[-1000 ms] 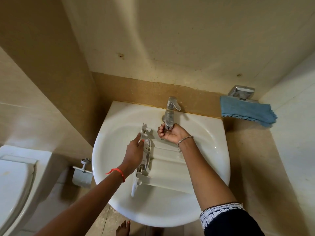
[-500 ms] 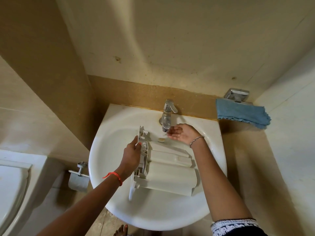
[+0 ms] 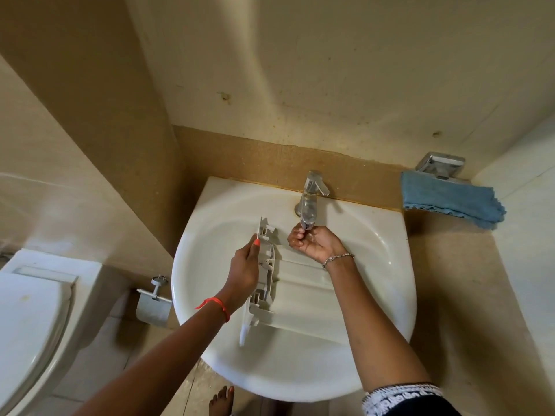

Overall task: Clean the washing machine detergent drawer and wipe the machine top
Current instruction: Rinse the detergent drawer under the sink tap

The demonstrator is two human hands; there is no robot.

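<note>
A white detergent drawer (image 3: pixel 300 283) lies in the white sink (image 3: pixel 387 310), its front panel standing on edge at the left. My left hand (image 3: pixel 243 271) grips that front panel, thumb on its upper edge. Just below the chrome tap (image 3: pixel 310 199), my right hand (image 3: pixel 315 244) is turned palm up, with fingers and thumb curled round the tip of the spout. My right forearm crosses over the drawer's right side and hides part of it.
A folded blue cloth (image 3: pixel 450 199) hangs over a chrome holder on the wall to the sink's right. A toilet (image 3: pixel 27 319) stands at the left, with a paper-roll holder (image 3: pixel 153 301) between it and the sink. A bare foot (image 3: pixel 220 400) shows under the basin.
Half a second ago my right hand lay open, palm up, right of the spout; now it is back at the spout tip with fingers curled. My left hand keeps its grip on the drawer.
</note>
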